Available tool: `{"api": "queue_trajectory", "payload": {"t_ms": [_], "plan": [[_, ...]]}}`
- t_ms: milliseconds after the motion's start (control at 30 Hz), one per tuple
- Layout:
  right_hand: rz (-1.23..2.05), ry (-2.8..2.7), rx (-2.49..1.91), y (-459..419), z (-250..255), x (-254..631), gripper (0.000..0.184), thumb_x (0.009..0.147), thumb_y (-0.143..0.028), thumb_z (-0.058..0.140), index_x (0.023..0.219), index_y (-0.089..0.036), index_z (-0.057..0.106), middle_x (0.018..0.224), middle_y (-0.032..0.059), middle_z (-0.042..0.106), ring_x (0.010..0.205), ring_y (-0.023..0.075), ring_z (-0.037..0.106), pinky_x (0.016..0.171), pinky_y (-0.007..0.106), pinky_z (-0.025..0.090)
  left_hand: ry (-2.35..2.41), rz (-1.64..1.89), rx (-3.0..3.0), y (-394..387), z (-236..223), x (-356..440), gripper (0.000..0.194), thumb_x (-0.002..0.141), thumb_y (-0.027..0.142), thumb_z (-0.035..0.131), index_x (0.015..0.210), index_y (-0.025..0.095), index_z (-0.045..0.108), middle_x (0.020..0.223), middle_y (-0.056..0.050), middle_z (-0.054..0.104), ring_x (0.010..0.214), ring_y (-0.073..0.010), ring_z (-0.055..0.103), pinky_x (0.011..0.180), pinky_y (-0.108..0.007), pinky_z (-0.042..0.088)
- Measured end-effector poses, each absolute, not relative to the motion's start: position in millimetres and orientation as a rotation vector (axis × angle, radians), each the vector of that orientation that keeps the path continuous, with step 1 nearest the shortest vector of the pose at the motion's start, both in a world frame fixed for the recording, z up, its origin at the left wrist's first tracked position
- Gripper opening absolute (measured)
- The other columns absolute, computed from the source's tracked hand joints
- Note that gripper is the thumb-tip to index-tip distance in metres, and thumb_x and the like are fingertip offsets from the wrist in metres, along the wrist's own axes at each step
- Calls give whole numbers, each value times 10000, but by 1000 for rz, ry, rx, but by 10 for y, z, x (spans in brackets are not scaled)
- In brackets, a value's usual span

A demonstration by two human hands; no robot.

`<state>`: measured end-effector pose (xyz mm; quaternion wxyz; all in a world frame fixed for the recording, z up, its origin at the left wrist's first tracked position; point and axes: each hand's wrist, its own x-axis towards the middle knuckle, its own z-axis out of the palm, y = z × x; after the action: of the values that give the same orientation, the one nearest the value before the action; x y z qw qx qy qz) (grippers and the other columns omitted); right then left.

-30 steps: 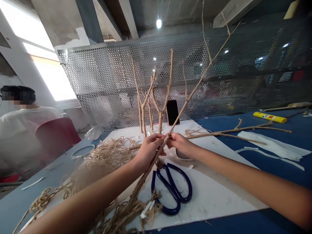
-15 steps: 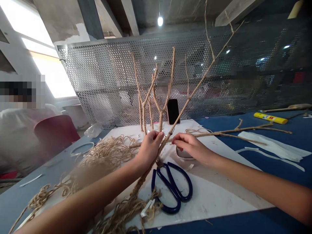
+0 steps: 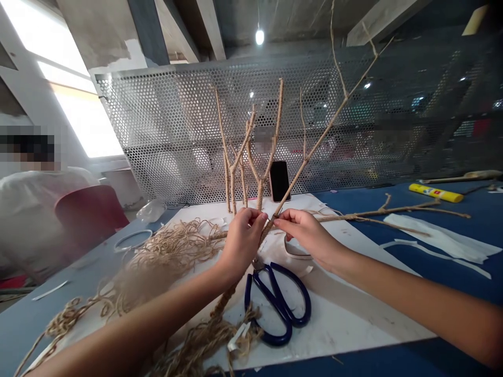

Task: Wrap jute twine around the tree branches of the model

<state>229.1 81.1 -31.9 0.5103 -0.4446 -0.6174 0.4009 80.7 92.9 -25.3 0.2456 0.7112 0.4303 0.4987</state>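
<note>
My left hand (image 3: 240,242) is wrapped round a long thin branch (image 3: 310,154) that slants up to the right; its lower part (image 3: 222,306) is bound in jute twine. My right hand (image 3: 304,234) pinches the branch or the twine on it just beside the left hand's thumb. A tangle of loose jute twine (image 3: 168,254) lies left of the hands and trails toward the near edge. Blue-handled scissors (image 3: 277,301) lie open on the white board (image 3: 346,319) right below the hands.
Twine-wrapped branches (image 3: 245,162) stand upright behind the hands, with a dark phone (image 3: 279,181) leaning beside them. Another wrapped branch (image 3: 393,212) lies across the blue table to the right, near white paper strips (image 3: 436,238) and a yellow glue stick (image 3: 434,192). A person in white sits at far left.
My right hand let go, dropped toward the table, then came back up and pinches at the branch beside the left hand again. The left hand kept its hold.
</note>
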Motion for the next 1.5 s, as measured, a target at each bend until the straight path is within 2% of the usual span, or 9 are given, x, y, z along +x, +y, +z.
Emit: {"api": "queue_trajectory", "payload": {"t_ms": [133, 367, 500, 900, 1067, 1200, 1300, 1433, 1500], "plan": [[1038, -1473, -1041, 757, -344, 2275, 135, 770, -315, 555, 780, -181, 559, 721, -2, 519, 626, 114, 439, 573, 256, 341, 1158, 1360, 1951, 913, -247, 811, 208, 822, 324, 471, 737, 163, 573, 710, -6, 559, 694, -147, 484, 629, -243, 362], [1026, -1470, -1084, 751, -354, 2224, 219, 772, -375, 559, 686, -178, 517, 653, -19, 465, 597, 109, 399, 558, 255, 315, 1123, 1335, 1950, 925, -275, 809, 203, 826, 333, 472, 728, 170, 543, 660, 8, 529, 620, -122, 471, 576, -221, 367], [1064, -1466, -1102, 751, -335, 2240, 232, 763, -395, 570, 700, -172, 550, 654, -18, 473, 577, 102, 377, 541, 254, 296, 1108, 1331, 1960, 910, -287, 813, 189, 827, 333, 480, 752, 173, 545, 713, -3, 554, 647, -125, 491, 597, -228, 382], [1213, -1446, -1045, 716, -231, 2312, 97, 716, -255, 592, 670, -170, 594, 695, 8, 527, 607, 111, 407, 561, 254, 315, 1153, 1293, 2349, 787, -227, 872, 115, 817, 220, 487, 751, 177, 571, 777, -13, 525, 688, -132, 504, 630, -248, 391], [1249, -1449, -1045, 730, -160, 2358, 115, 699, -200, 528, 612, -167, 595, 587, -6, 452, 549, 114, 390, 541, 262, 328, 1126, 1304, 2310, 790, -221, 872, 135, 818, 217, 475, 719, 175, 554, 746, -15, 526, 697, -143, 514, 643, -256, 396], [1193, -1458, -1110, 748, -102, 2366, 299, 768, -379, 498, 562, -167, 546, 544, -11, 426, 521, 114, 383, 543, 280, 350, 1146, 1343, 2191, 819, -238, 862, 129, 826, 212, 450, 717, 179, 509, 734, -4, 509, 699, -143, 505, 642, -259, 397], [1104, -1476, -1218, 770, -72, 2346, 453, 746, -562, 493, 505, -178, 473, 520, -16, 394, 515, 114, 378, 504, 277, 337, 1156, 1360, 2130, 853, -264, 854, 107, 834, 195, 423, 781, 185, 516, 783, -5, 510, 698, -136, 501, 646, -260, 400], [1100, -1506, -1289, 792, -37, 2324, 389, 712, -544, 554, 584, -177, 527, 527, -38, 357, 469, 93, 320, 454, 263, 288, 1150, 1358, 2167, 882, -283, 842, 121, 822, 176, 435, 809, 182, 556, 817, -19, 526, 728, -145, 511, 658, -266, 404], [1110, -1529, -1284, 788, -19, 2329, 355, 704, -493, 584, 554, -182, 500, 521, -46, 332, 466, 89, 304, 448, 258, 272, 1155, 1368, 2181, 886, -281, 837, 127, 821, 174, 439, 809, 181, 566, 811, -20, 532, 735, -148, 518, 655, -264, 406]]}}
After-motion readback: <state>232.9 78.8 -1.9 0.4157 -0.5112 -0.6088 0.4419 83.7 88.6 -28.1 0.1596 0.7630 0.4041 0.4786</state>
